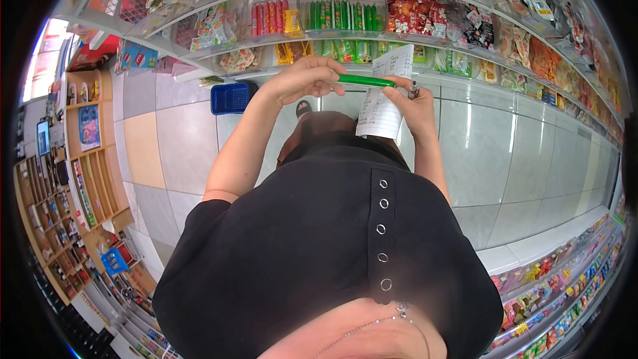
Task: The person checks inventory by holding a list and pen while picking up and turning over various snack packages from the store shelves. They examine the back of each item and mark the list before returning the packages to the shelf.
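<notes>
A slim green stick-shaped packet (365, 80) stretches between my two hands in front of the shelves. My left hand (306, 81) pinches its left end, with the other fingers curled. At the packet's right end, the fingers of my right hand (413, 105) are closed on it. That same hand also holds a lined paper sheet (381, 114) with handwriting, which passes behind the packet, and a pen (413, 89). Beyond my hands, a row of similar green sticks (342, 16) stands in a clear shelf bin, beside pink sticks (269, 18).
Shelves of packaged snacks (415, 12) curve across the front and right. A blue basket (230, 98) sits on the tiled floor near the shelf base. More stocked shelves (558, 286) are at the lower right. A wooden display unit (93, 159) stands at the left.
</notes>
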A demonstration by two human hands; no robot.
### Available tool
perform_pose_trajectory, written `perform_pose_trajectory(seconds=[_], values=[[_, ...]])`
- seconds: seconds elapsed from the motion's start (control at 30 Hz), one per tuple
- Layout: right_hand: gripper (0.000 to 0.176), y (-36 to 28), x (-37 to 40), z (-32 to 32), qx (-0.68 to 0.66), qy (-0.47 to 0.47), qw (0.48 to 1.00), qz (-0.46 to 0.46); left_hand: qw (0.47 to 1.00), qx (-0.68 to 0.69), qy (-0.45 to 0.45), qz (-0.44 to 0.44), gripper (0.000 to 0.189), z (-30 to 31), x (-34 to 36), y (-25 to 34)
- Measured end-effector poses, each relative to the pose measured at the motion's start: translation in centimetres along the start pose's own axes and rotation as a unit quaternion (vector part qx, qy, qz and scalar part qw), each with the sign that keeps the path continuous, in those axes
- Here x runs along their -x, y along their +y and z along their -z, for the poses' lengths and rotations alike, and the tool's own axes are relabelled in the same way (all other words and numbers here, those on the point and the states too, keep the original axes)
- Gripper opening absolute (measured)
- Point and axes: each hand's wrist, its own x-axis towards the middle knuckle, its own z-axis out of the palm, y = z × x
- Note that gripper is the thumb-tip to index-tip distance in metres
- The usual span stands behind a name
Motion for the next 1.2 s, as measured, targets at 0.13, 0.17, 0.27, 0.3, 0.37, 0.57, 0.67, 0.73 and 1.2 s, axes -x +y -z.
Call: perform_pose_trajectory(seconds=[0.13,0.17,0.27,0.3,0.37,0.57,0.67,0.73,1.2], values=[[0.019,0.2,-0.2,0.2,-0.008,0.003,1.0,-0.02,1.0,-0.008,0.012,0.008,0.02,0.2,-0.4,-0.2],[0.019,0.3,-0.3,0.2,-0.003,0.002,1.0,-0.016,1.0,-0.005,0.007,0.01,0.021,0.3,-0.6,-0.2],[0.019,0.4,-0.4,0.1,0.004,0.002,1.0,-0.009,1.0,0.002,-0.001,0.01,0.022,0.7,-0.6,-0.3],[0.019,0.4,-0.4,0.1,0.004,0.003,1.0,-0.008,1.0,0.003,-0.003,0.007,0.021,0.6,-0.6,-0.3],[0.019,0.4,-0.5,0.1,0.005,0.001,1.0,-0.007,1.0,0.0,0.002,0.005,0.019,0.5,-0.6,-0.3],[0.02,1.0,-0.9,0.2,0.013,0.0,1.0,-0.007,1.0,-0.015,0.002,-0.002,0.012,0.6,-1.1,-0.5],[0.02,1.1,-0.9,0.1,0.004,0.003,1.0,-0.007,1.0,-0.022,0.005,0.003,0.012,0.8,-1.3,-1.0],[0.021,1.5,-0.9,0.1,0.016,0.003,1.0,-0.011,0.998,-0.044,0.03,0.022,0.015,0.3,-1.2,-1.2],[0.082,7.7,0.1,2.7,0.135,0.228,0.964,-0.011,0.989,0.051,0.11,0.08,0.037,9.4,-8.9,-4.3]])
